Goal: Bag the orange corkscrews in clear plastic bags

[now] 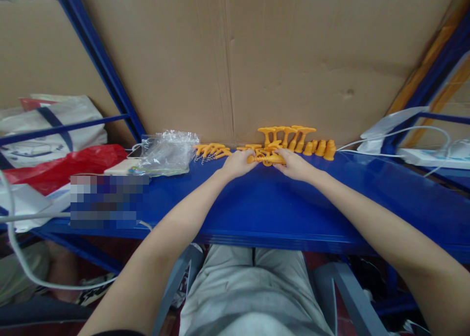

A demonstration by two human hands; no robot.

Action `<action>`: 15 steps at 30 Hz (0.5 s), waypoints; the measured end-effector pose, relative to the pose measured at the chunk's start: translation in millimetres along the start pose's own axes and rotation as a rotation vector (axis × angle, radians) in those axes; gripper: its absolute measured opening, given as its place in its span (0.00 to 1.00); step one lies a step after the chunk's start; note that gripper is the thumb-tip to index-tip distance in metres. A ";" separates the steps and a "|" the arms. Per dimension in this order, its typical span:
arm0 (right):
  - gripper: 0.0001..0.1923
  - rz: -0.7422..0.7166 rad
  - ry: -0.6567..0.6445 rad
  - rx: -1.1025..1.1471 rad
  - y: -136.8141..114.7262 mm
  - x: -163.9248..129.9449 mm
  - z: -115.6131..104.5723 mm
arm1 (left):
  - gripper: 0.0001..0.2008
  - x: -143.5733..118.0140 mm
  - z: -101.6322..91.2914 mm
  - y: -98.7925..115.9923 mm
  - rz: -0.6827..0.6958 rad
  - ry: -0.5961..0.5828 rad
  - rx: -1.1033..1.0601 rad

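Observation:
My left hand (239,164) and my right hand (295,166) are close together at the back of the blue shelf, fingers bent inward. Between them, a long orange plastic piece (270,158) lies crosswise, its ends at my fingertips. Just behind it is a jumbled pile of orange plastic parts (272,147), partly hidden by my hands. Left of the pile lie several orange handles with metal spirals (211,150), like corkscrews. Several orange T-shaped handles (286,131) stand upright behind my right hand. Beside them is a row of short orange sleeves (321,147).
A clear plastic bag (167,152) lies on the shelf (271,208) at left, near a red bag (73,164) and a white cloth bag (69,123). Cardboard (279,52) walls the back. White cables (382,134) run at right. Another person's leg shows at lower left.

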State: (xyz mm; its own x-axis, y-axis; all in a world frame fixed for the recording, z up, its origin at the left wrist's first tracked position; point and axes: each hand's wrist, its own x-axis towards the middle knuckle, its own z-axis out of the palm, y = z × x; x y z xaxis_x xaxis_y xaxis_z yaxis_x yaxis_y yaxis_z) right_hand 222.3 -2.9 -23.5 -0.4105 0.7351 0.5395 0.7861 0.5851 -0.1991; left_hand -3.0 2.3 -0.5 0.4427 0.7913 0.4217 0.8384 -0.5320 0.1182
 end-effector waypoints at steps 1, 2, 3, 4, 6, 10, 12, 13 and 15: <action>0.21 -0.008 0.001 0.079 3.6 1.4 0.7 | 0.13 0.1 0.5 -0.6 -0.007 -0.002 0.002; 0.24 -0.006 -0.010 0.169 7.4 2.9 1.3 | 0.14 0.2 1.1 -1.5 -0.015 -0.005 0.006; 0.26 0.007 -0.033 0.270 10.9 4.2 1.7 | 0.14 0.4 1.8 -2.7 -0.025 -0.007 0.012; 0.27 0.029 -0.064 0.380 14.0 5.3 2.0 | 0.14 0.6 2.4 -4.0 -0.036 -0.008 0.019; 0.28 0.102 -0.126 0.602 18.3 6.6 1.1 | 0.15 1.1 3.2 -6.7 -0.057 -0.005 0.035; 0.20 0.262 -0.163 0.896 17.1 5.8 -7.3 | 0.15 1.5 2.8 -8.4 -0.074 -0.007 0.052; 0.13 0.319 -0.165 0.944 13.3 4.7 -13.3 | 0.15 1.4 2.1 -7.2 -0.076 -0.007 0.055; 0.10 0.345 -0.176 0.953 11.1 4.2 -16.0 | 0.15 1.4 1.7 -6.4 -0.076 -0.006 0.057; 0.08 0.400 -0.193 0.958 6.2 3.8 -20.3 | 0.15 1.4 1.1 -5.0 -0.079 -0.003 0.059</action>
State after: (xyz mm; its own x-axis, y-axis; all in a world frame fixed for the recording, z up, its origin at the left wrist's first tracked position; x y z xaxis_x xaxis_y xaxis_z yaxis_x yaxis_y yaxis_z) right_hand 234.9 -3.4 -6.1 -0.3346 0.9270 0.1691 0.2213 0.2518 -0.9421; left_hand -6.2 6.3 -1.6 0.3752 0.8311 0.4105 0.8881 -0.4492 0.0977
